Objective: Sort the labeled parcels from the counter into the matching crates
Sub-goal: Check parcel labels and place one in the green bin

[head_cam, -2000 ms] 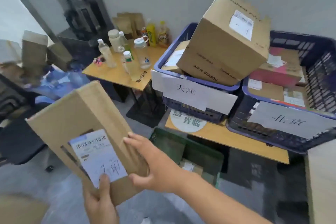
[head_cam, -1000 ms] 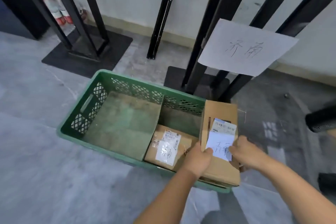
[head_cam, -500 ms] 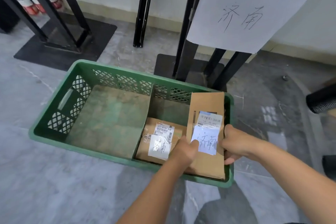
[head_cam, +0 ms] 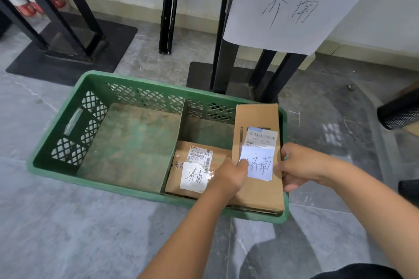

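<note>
We have lowered the long parcel [head_cam: 258,156] into the green crate [head_cam: 68,165], against its right wall beside the other parcel [head_cam: 195,170]; left hand [head_cam: 229,174] and right hand [head_cam: 301,165] still grip it, so release remains.

Both bare forearms reached in from the 6 o'clock edge, the left rising from the bottom centre toward 12 o'clock, the right slanting in from 4 o'clock. The left hand [head_cam: 229,176] lay knuckles up, its thumb pressed flat forward. The right hand [head_cam: 299,165] sat just beside it toward 3 o'clock, fingers curled inward toward 9 o'clock in a grip, back of the hand facing up.
</note>
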